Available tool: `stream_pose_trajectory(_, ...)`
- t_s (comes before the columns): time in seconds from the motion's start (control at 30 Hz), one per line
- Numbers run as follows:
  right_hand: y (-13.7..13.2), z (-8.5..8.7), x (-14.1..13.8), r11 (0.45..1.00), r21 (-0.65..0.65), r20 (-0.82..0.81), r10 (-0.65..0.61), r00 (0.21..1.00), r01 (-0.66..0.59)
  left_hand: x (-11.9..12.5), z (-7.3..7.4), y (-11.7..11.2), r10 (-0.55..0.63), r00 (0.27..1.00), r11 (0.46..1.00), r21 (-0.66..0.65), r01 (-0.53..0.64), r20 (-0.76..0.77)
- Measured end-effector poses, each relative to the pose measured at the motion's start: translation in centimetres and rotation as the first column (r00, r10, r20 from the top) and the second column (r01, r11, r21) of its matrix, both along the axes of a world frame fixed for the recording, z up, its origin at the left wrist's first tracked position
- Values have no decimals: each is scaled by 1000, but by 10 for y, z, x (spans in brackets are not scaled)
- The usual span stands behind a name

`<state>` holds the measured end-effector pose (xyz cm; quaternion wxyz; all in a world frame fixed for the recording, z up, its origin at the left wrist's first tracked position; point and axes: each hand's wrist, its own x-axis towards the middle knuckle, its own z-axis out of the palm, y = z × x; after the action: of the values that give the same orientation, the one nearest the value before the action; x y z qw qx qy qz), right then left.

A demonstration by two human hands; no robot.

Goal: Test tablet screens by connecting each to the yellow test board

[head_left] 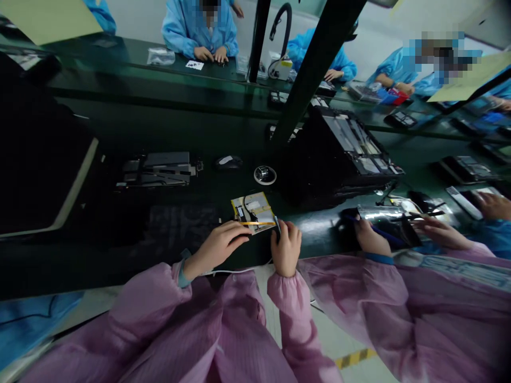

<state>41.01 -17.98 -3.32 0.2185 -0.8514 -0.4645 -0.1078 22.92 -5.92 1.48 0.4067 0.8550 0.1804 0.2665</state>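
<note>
A flat silver pack (255,206) with yellow edges, possibly a battery, lies on the dark bench before me. A black cable runs across its face. Along its near side stretches a thin orange strip (259,224). My left hand (217,246) rests at the pack's near left corner, fingers stretched out and thumb slightly apart, the fingertips by the strip's left end. At the near right corner, my right hand (286,247) is closed round a thin, light-coloured pen-like tool (277,223). Its tip points toward the strip's right end; whether they touch I cannot tell.
Grey flat parts (159,169) lie at left beyond a dark mat. A black mouse-like object (228,163) and a round metal-centred item (264,174) sit behind the pack. Right of them rises a tall stack of black devices (351,149). A co-worker's hands (371,239) work at right.
</note>
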Motion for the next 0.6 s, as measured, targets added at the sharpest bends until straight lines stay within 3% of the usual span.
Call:
stream_pose_trajectory(0.13,7,-5,19,998,-19,-24,-57,998,57,-1,-3,-2,13,1000,1000,-3,-13,-8)
stream_pose_trajectory(0.23,-6,-10,22,991,22,-89,-127,988,129,-1,-3,-1,34,999,999,11,-34,-2)
stream_pose_trajectory(0.33,-22,-13,19,982,19,-48,-187,981,188,0,-2,-1,47,999,999,8,-47,4)
stream_pose_trajectory(0.43,-23,-15,18,990,-6,-14,-141,990,141,4,1,-1,50,999,998,-29,-50,8)
stream_pose_trajectory(0.6,2,-11,21,998,13,-92,-62,994,64,7,7,-1,-3,1000,987,-159,5,11)
